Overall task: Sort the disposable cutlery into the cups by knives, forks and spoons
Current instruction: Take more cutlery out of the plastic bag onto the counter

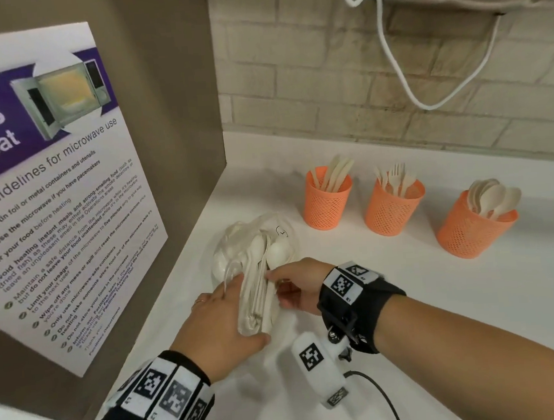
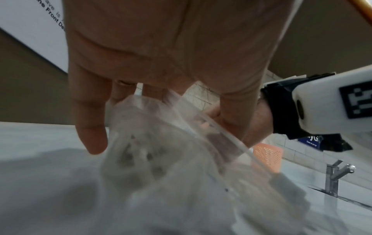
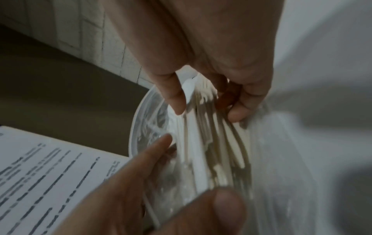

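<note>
- White bench (image 1: 425,297) carries three orange mesh plastic cups (image 1: 328,199), well right of the hands.
- Clear plastic bag of pale disposable cutlery (image 1: 256,261) lies near the wall poster (image 1: 52,194).
- Left hand (image 1: 218,327) grips the bag.
- Right hand (image 1: 294,284) fingers (image 3: 173,95) pinch, seemingly, the cutlery handles.

Office pantry: microwave-rules poster (image 1: 52,194), faucet (image 2: 334,176)

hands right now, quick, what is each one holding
Left hand: fingers curled round the clear plastic bag of cutlery, holding it.
Right hand: fingers pinching the bundle of cutlery handles at the bag's mouth.
</note>
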Motion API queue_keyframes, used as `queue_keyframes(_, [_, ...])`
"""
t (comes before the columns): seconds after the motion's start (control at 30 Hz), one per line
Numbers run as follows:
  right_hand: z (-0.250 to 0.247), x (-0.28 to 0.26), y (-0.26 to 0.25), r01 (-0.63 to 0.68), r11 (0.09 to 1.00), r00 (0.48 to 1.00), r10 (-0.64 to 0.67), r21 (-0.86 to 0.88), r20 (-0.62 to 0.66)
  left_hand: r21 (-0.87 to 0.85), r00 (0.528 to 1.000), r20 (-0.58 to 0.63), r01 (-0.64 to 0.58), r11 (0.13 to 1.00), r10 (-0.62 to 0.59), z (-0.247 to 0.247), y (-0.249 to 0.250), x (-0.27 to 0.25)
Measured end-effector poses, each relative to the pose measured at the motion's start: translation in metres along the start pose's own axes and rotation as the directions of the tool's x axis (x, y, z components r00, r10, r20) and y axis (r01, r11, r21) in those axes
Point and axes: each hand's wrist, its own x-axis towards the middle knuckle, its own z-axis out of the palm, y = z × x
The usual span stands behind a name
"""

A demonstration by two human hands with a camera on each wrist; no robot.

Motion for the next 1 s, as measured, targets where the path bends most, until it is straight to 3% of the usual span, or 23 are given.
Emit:
queue_keyframes(0.3, [0.029,0.016,-0.005,0.084,0.991,0.993,-0.092,-0.107,-0.079,-0.07,1.0,0.014,0.008,0.998,-0.007,-0.01,-0.008,0.007])
queue_keyframes(0.5, [0.037,0.029,0.0,0.049,0.997,0.999,-0.049,-0.062,-0.004,-0.119,1.0,-0.018,-0.011,0.993,0.009,-0.017,-0.013,0.011])
queue_keyframes(0.6, [0.038,0.043,0.002,0.052,0.994,0.998,-0.056,-0.091,-0.035,-0.137,0.999,-0.02,-0.037,0.99,0.034,-0.018,-0.013,0.01])
queue_keyframes(0.77, [0.043,0.007,-0.015,0.075,0.983,0.994,-0.088,-0.167,-0.069,-0.142,0.999,-0.027,-0.042,0.989,0.039,-0.02,-0.017,0.01])
queue_keyframes(1.0, [0.036,0.002,-0.019,0.047,0.966,0.994,-0.07,-0.253,-0.084,-0.124,1.0,-0.025,-0.003,0.992,0.0,-0.018,-0.025,0.012])
